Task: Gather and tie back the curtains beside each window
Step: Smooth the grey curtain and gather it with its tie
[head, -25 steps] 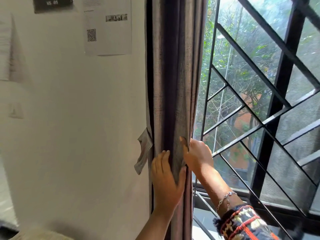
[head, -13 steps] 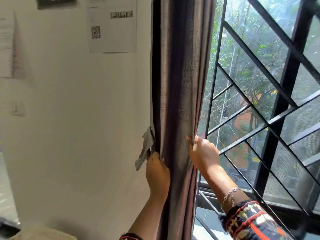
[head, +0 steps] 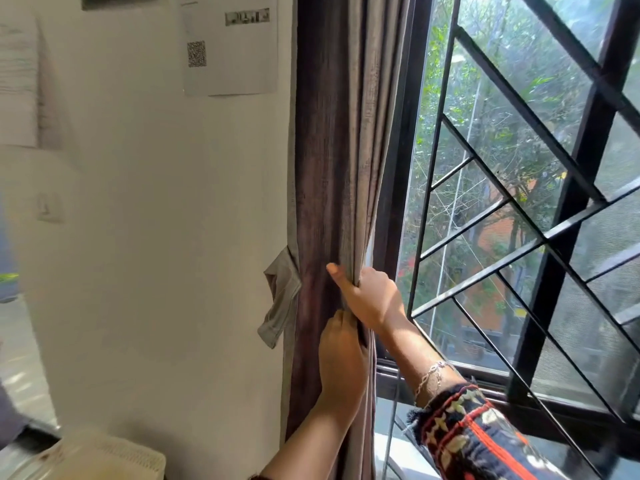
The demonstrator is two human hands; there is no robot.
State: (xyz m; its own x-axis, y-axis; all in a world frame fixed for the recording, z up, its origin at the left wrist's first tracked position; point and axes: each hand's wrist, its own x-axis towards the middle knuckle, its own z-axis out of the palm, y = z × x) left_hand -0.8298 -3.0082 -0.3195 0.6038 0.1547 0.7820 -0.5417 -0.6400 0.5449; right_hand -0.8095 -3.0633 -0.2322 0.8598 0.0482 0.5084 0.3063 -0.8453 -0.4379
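Observation:
A grey-brown curtain hangs bunched in folds between the white wall and the window frame. My right hand grips the curtain's right edge at mid height, thumb stretched across the front folds. Just below it, my left hand wraps round the bunched folds, fingers tucked behind the cloth. A grey fabric tie-back strap hangs loose from the wall at the curtain's left side, level with my hands.
The window on the right has a black metal grille and a dark frame. Printed papers are stuck on the wall above left. A pale basket-like object sits at the bottom left.
My left hand has shifted from the curtain's left side to its right folds under my right hand. The right hand has pulled the curtain edge further left, narrowing the bunch.

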